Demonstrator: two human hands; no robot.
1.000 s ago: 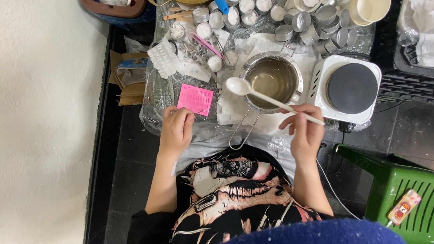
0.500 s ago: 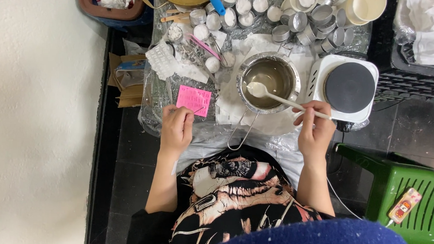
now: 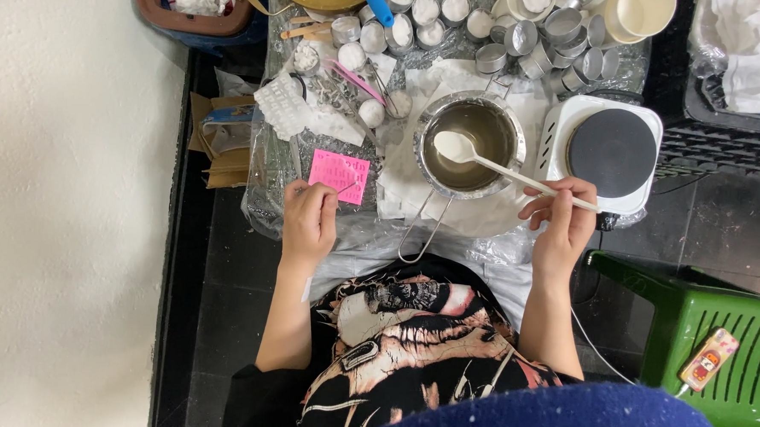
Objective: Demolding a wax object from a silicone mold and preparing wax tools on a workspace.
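The right hand (image 3: 561, 223) pinches the near end of a long white plastic spoon (image 3: 508, 167), fingers closed on its slim handle. The spoon's long axis runs from that grip up and to the left, so its rounded bowl hangs over the pale liquid inside a round steel pot with a wire handle (image 3: 469, 144). The pot lies to the far left of the right hand, just beside a white hotplate with a black round top (image 3: 606, 152), which sits to the pot's right. The left hand (image 3: 309, 219) rests on the plastic-covered table (image 3: 266, 183), fingers curled around a thin stick-like thing, its tip touching a small pink silicone mould (image 3: 339, 175). Small round metal cups (image 3: 524, 36) crowd the far edge.
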